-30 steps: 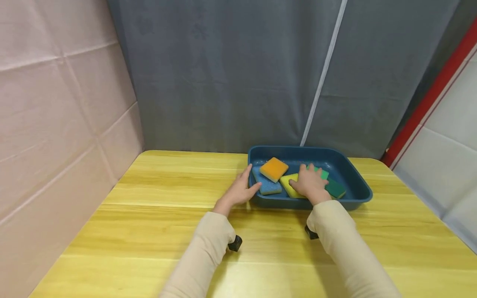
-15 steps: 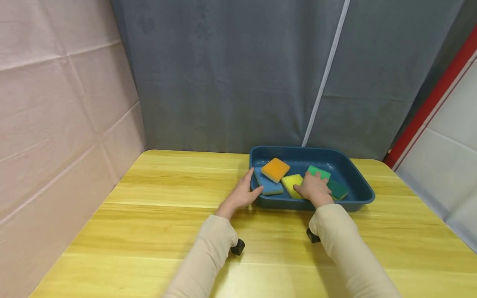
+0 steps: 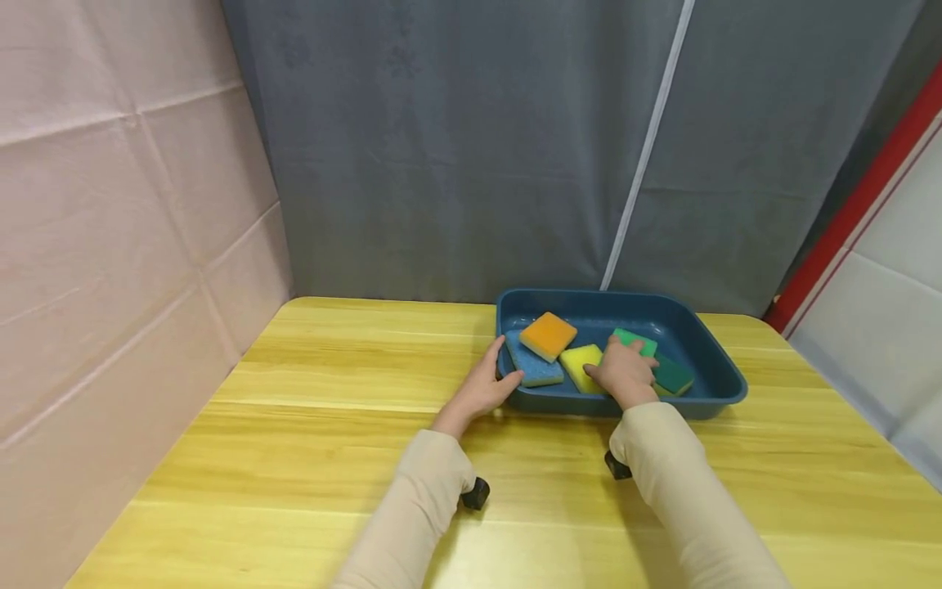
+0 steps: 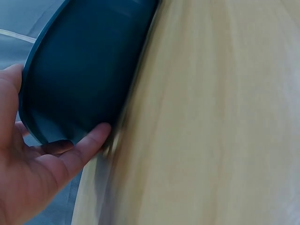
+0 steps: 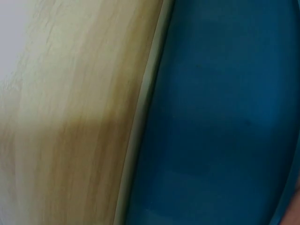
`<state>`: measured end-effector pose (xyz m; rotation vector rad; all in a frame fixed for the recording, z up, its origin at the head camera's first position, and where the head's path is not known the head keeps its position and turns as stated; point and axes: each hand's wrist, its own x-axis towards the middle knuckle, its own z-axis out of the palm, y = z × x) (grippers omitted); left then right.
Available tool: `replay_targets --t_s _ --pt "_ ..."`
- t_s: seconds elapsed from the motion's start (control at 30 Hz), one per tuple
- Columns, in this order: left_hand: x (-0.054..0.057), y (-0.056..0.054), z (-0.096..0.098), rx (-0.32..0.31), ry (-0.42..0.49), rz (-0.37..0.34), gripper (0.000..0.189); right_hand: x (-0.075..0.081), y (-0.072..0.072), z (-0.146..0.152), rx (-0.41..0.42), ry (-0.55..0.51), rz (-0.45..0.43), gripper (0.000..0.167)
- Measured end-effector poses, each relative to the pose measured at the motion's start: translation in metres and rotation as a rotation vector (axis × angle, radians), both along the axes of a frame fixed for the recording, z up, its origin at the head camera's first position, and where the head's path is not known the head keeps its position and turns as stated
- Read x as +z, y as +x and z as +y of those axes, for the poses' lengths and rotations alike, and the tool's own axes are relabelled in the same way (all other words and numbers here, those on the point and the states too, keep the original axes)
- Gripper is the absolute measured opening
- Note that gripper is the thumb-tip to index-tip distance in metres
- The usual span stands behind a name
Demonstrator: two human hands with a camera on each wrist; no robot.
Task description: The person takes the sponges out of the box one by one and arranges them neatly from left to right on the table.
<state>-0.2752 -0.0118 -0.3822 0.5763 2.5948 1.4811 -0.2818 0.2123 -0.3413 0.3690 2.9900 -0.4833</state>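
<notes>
A dark blue plastic tray [image 3: 695,337] stands at the back of the table, with several sponges inside. My left hand [image 3: 482,386] touches its near left corner, thumb on the front wall and fingers along the left end; the left wrist view shows the hand [image 4: 42,173] against the tray's outer wall [image 4: 84,61]. My right hand [image 3: 625,372] reaches into the tray, fingertips at a light green sponge [image 3: 642,340] and thumb spread over a yellow sponge [image 3: 579,365]. A dark green sponge [image 3: 673,376] lies to its right. An orange sponge [image 3: 548,334] overlaps a blue sponge [image 3: 540,372].
The wooden table [image 3: 294,458] extends left and in front of the tray. A grey curtain [image 3: 441,164] hangs behind, a pinkish cloth wall [image 3: 132,245] is at left, and a white panel [image 3: 898,327] is at right. Black wrist cameras [image 3: 475,494] sit under the sleeves.
My right hand has drawn back slightly from the light green sponge, uncovering more of it and of the yellow one. My left hand stays at the tray's corner; the view has shifted slightly.
</notes>
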Motion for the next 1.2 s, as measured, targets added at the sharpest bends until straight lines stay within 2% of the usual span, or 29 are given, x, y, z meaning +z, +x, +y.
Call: replay_targets --t_s 0.33,0.67,1.0,1.2 --pt "-0.001 0.0 -0.002 -0.001 0.036 -0.035 0.073 0.002 0.002 0.0 -0.009 0.002 0.013 0.081" --pt "-0.001 -0.001 -0.005 -0.027 0.136 -0.118 0.074 0.004 0.005 0.004 0.023 0.034 0.033 0.076" --pt "-0.002 -0.003 -0.005 -0.022 0.112 -0.105 0.074 0.006 0.005 0.001 -0.041 -0.042 0.036 0.074" --pt "-0.002 -0.004 -0.005 -0.02 0.112 -0.109 0.074 0.018 0.013 -0.006 0.0 -0.056 0.052 0.077"
